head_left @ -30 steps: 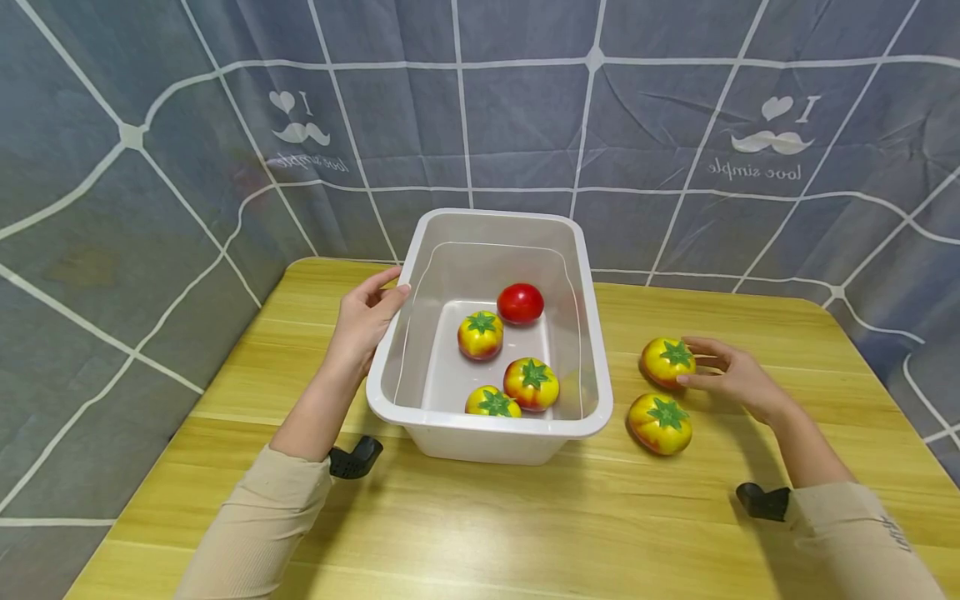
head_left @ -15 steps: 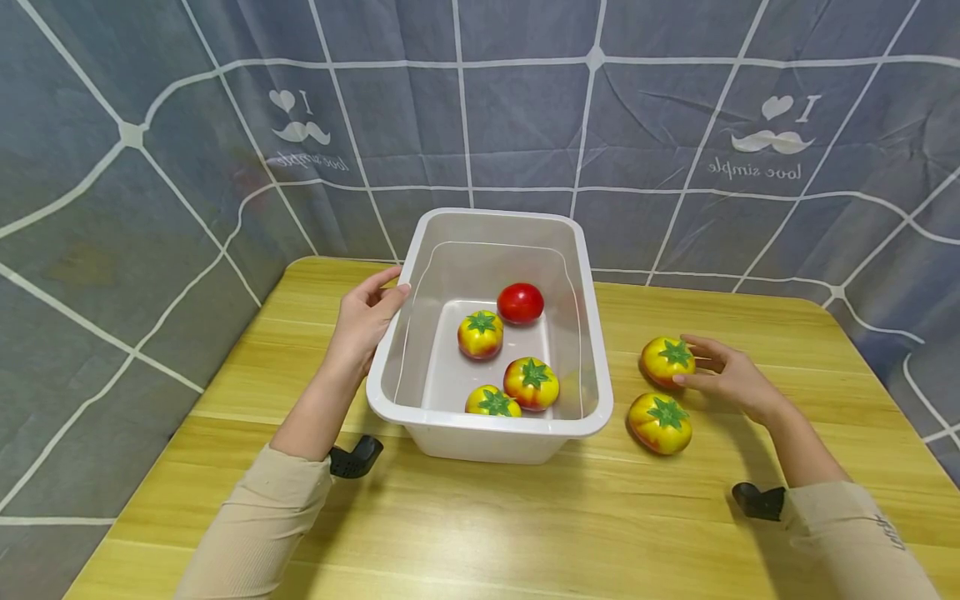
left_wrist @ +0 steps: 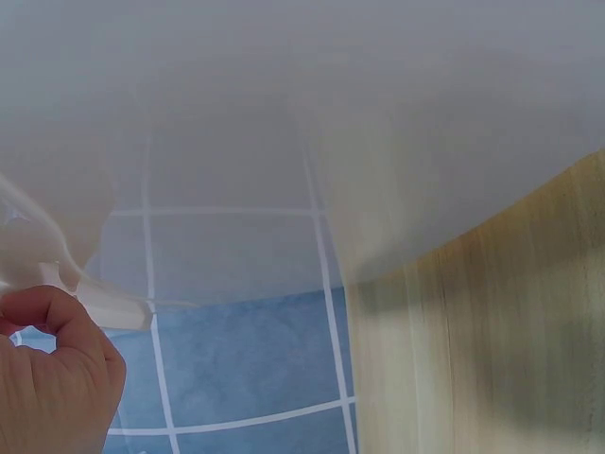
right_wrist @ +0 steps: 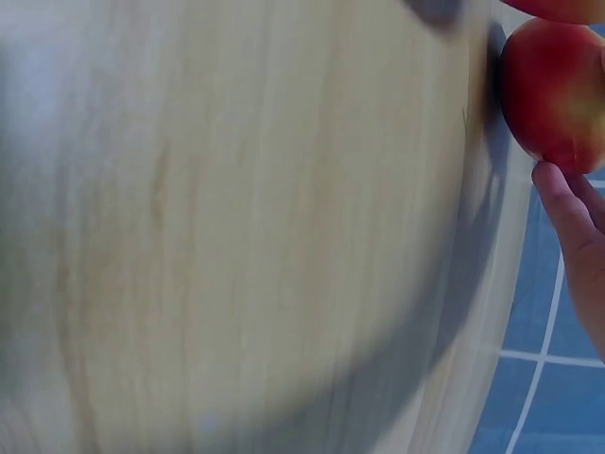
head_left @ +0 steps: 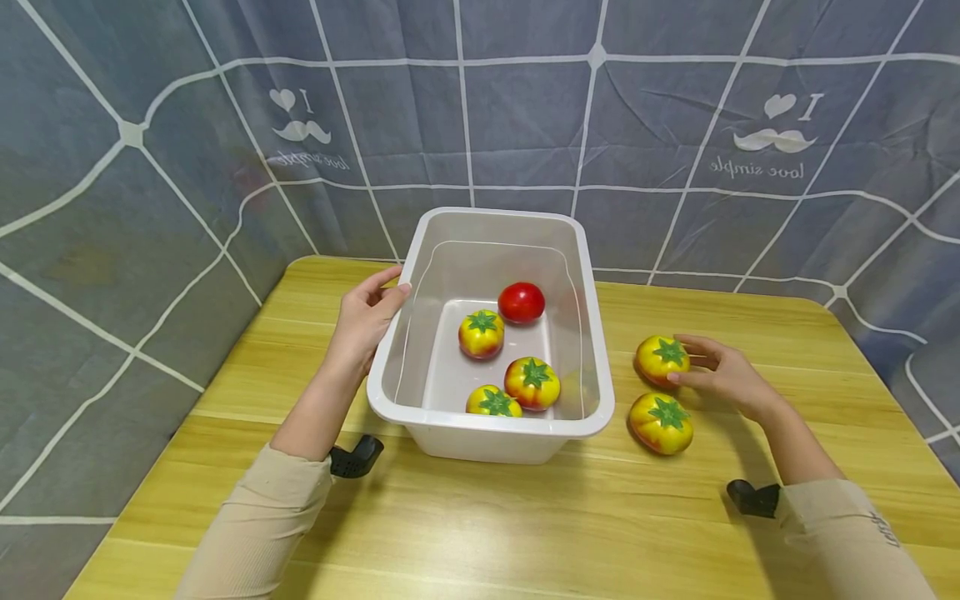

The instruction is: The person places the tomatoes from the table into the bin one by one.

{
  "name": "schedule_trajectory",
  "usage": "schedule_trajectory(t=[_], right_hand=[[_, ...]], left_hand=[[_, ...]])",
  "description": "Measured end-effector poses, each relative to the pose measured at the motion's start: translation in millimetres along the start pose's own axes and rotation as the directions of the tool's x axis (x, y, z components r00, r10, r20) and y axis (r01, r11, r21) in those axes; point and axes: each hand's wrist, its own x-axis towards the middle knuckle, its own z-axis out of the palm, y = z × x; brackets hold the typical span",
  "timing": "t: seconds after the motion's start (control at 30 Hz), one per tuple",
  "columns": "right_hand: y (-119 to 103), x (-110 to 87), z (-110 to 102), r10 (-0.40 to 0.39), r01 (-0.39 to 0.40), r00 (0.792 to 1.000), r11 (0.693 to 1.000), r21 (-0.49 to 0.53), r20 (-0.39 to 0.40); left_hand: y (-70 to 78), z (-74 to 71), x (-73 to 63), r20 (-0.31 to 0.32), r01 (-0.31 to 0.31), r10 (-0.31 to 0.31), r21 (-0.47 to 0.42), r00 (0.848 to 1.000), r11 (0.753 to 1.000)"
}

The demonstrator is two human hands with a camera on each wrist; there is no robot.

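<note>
Fruit (head_left: 654, 360) lies against the right hand's (head_left: 726, 379) fingers (head_left: 695, 342), to their left.

A curtained booth: checked fabric (head_left: 525, 125) round a wooden table (head_left: 480, 542).

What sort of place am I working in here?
Likely a screened-off tabletop workspace: grid-patterned fabric rises behind a wood-grain table, which bears a pale tub with tomato-like pieces inside.

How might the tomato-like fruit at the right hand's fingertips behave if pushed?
The tomato-like fruit will probably feel stiff, its outline showing no dents. Its glossy skin may be slippery; its rounded sides suggest it could roll.
</note>
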Motion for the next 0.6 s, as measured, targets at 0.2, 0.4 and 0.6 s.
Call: schedule_trajectory(t=[0.2,0.4,0.6], right_hand=[[-5.8,1.2,0.8,-0.008,0.008,1.000,1.000,0.002,-0.002],[-15.8,3.0,0.6,-0.019,0.019,1.000,0.999,0.030,0.000],[-28.8,5.2,-1.2,-0.035,0.035,0.999,0.999,0.032,-0.006]], left_hand=[[0.6,0.1,-0.3,0.002,-0.001,0.001,0.006,1.000,1.000],[0.2,-0.1,0.0,0.004,-0.002,0.002,0.004,1.000,1.000],[-0.5,-0.1,-0.2,-0.001,-0.001,0.001,0.011,1.000,1.000]])
